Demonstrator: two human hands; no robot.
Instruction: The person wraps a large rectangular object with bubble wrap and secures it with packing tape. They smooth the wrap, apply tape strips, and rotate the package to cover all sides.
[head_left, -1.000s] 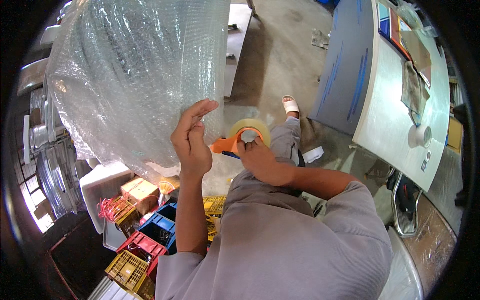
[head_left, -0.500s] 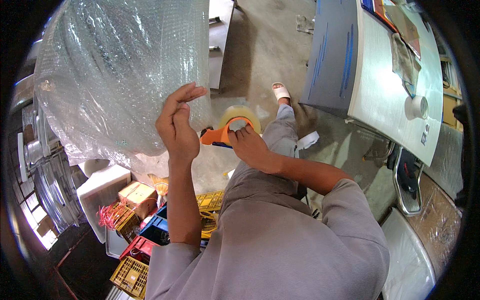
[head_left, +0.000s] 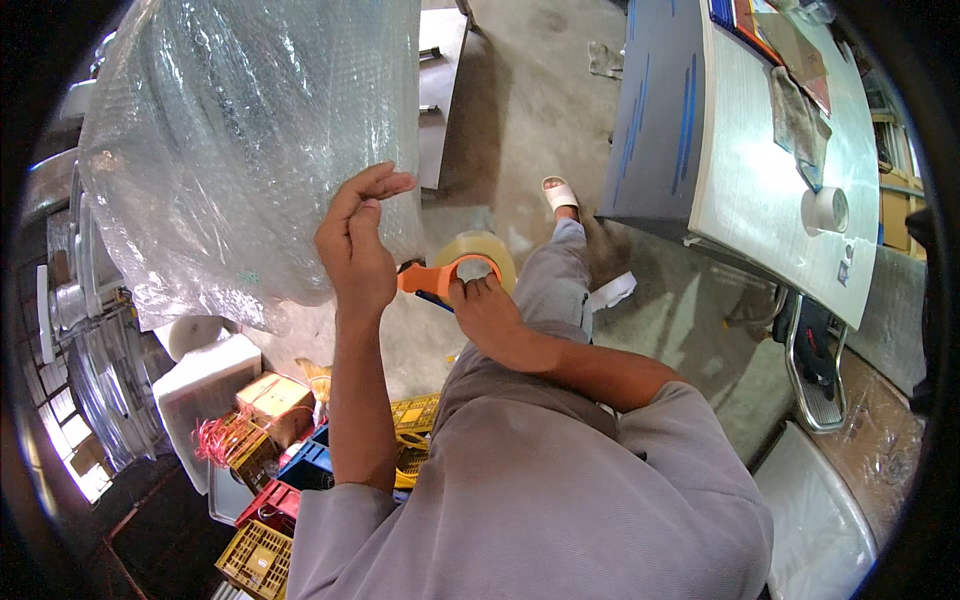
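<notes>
A large sheet of clear bubble wrap (head_left: 240, 140) hangs at the upper left. My left hand (head_left: 358, 245) is raised at its right edge, fingers stretched and bent at the wrist, with nothing seen in it; whether it touches the wrap I cannot tell. My right hand (head_left: 485, 315) grips an orange tape dispenser (head_left: 428, 280) by its frame. A wide roll of yellowish clear tape (head_left: 506, 258) sits in the dispenser. Its cutting end points left, close to my left wrist.
A white-topped table (head_left: 730, 150) with a rag (head_left: 797, 125) and a tape roll (head_left: 831, 210) stands right. Yellow crates (head_left: 255, 556), a blue crate (head_left: 312, 462) and a cardboard box (head_left: 275, 405) lie lower left. White paper (head_left: 612, 291) lies on the floor.
My right hand and the tape dispenser have shifted slightly left and down. My left hand keeps almost the same pose beside the bubble wrap. The whole view has turned slightly.
</notes>
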